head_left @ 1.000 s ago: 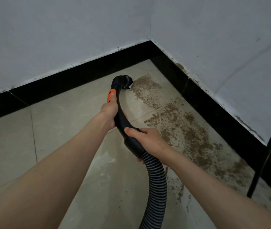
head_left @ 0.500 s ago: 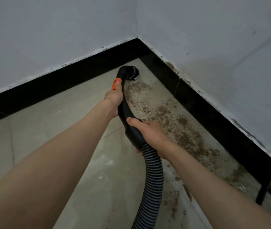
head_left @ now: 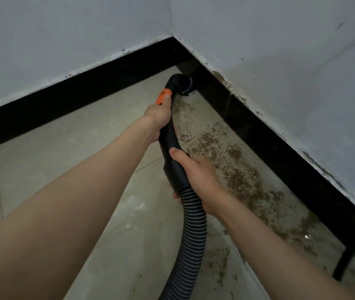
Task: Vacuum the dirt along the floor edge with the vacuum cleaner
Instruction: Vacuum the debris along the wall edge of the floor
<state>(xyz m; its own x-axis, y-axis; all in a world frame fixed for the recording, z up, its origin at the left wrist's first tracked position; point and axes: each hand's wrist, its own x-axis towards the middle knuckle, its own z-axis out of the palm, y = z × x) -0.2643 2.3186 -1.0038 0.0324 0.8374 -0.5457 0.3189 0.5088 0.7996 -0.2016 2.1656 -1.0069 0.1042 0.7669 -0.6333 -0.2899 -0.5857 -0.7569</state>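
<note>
Vacuum nozzle (head_left: 181, 84): at the corner baseboard (head_left: 248, 126), ahead of left hand (head_left: 158, 118) gripping the handle; right hand (head_left: 198, 176) grasps the cuff behind. Dirt (head_left: 237, 167) trails back rightward (along the edge).

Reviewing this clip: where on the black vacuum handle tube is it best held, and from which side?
Hold the curved black plastic vacuum handle tube at two places from above: left hand near the orange slider, right hand on the thick collar where the ribbed grey hose joins. Probably best, since the smooth bend suits a wrapped grip and steers the nozzle into the corner.
</note>
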